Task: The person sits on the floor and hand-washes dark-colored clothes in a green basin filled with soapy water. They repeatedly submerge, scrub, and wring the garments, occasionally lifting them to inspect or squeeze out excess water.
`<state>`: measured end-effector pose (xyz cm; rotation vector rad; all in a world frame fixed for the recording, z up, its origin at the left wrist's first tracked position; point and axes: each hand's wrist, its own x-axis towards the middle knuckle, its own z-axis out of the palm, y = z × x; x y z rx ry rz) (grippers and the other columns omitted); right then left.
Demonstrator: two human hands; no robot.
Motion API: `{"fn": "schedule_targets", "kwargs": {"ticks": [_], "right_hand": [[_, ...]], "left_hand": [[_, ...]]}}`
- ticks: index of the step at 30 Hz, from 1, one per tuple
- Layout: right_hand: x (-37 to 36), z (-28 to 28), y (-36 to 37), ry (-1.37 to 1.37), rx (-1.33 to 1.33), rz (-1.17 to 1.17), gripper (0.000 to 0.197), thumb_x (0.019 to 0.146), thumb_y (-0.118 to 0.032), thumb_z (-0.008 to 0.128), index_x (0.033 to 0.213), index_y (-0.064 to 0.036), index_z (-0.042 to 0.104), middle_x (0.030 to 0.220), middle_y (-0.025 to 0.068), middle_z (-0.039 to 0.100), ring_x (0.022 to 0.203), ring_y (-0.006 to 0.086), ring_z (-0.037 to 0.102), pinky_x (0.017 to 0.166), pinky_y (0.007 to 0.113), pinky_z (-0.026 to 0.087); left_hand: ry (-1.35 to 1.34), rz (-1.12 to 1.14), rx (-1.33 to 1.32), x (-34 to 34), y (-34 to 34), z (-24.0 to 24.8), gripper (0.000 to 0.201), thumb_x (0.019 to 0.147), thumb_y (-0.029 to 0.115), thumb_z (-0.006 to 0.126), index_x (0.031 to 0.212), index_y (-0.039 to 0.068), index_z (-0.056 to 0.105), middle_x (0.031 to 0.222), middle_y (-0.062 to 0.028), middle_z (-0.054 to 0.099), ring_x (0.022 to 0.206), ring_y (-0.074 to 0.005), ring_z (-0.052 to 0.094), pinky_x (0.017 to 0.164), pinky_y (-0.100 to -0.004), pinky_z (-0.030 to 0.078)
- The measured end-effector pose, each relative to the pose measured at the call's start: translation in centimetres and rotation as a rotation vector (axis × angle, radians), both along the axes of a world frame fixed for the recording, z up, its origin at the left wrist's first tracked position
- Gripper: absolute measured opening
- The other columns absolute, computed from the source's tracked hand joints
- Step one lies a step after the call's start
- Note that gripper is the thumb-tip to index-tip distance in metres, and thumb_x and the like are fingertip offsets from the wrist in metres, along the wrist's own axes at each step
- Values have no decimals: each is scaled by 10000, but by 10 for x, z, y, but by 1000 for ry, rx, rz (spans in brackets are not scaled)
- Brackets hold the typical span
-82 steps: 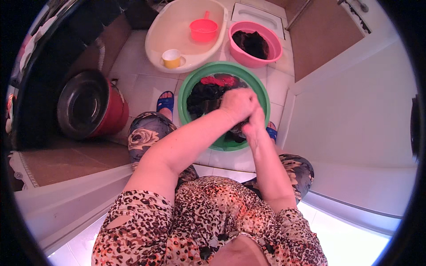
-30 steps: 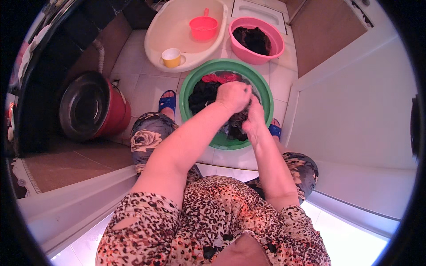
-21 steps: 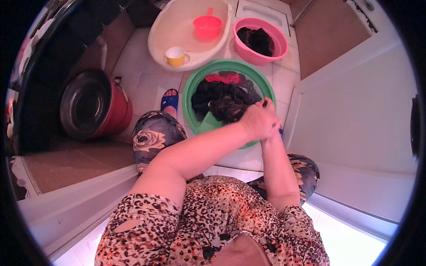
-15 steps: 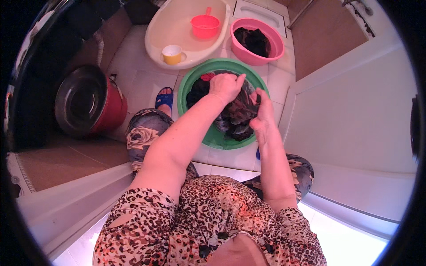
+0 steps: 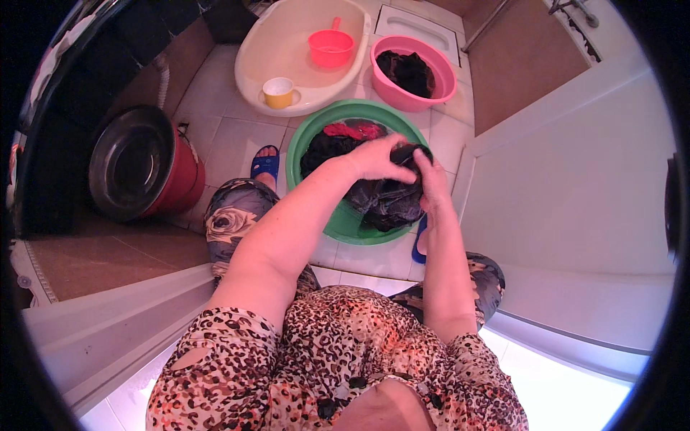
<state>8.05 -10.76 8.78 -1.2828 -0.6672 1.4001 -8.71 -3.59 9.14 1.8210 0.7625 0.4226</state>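
A round green basin (image 5: 302, 133) stands on the floor in front of me, with wet dark clothes (image 5: 323, 151) and a red patterned piece of cloth (image 5: 356, 129) inside. Over its right side, my right hand (image 5: 431, 179) grips a bunched dark garment (image 5: 384, 201), thumb pressed against the raised part. My left hand (image 5: 381, 158) reaches in from the left, its thumb and fingers spread apart in a curve beside that raised cloth. The garment's lower folds hang in the basin near its front rim.
Behind the basin lies a cream baby bathtub (image 5: 248, 65) with a red dipper (image 5: 330, 50) and a yellow cup (image 5: 278, 93). A pink basin (image 5: 449, 79) of dark clothes stands at the back right. A red bucket (image 5: 183, 172) is left, a white door (image 5: 560, 187) right.
My left hand has gone from a closed grip to spread fingers and moved slightly right and down. The garment is bunched up at my right hand, and more red cloth shows.
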Motion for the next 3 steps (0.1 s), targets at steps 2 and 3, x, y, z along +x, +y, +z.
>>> {"fn": "schedule_targets", "kwargs": {"ticks": [2, 3], "right_hand": [[2, 13, -1, 177, -20, -99, 420, 929, -334, 615, 1213, -30, 554, 1070, 115, 656, 900, 239, 654, 824, 370, 538], [3, 14, 0, 177, -18, -101, 420, 929, -334, 615, 1213, -30, 554, 1070, 115, 656, 900, 239, 654, 824, 370, 538]], "left_hand": [[264, -73, 70, -4, -13, -27, 1011, 649, 437, 835, 1469, 131, 328, 1418, -210, 448, 1341, -302, 419, 1139, -377, 288], [263, -75, 73, -3, -12, -29, 1011, 649, 437, 835, 1469, 131, 328, 1418, -210, 448, 1341, -302, 419, 1139, -377, 288]]}}
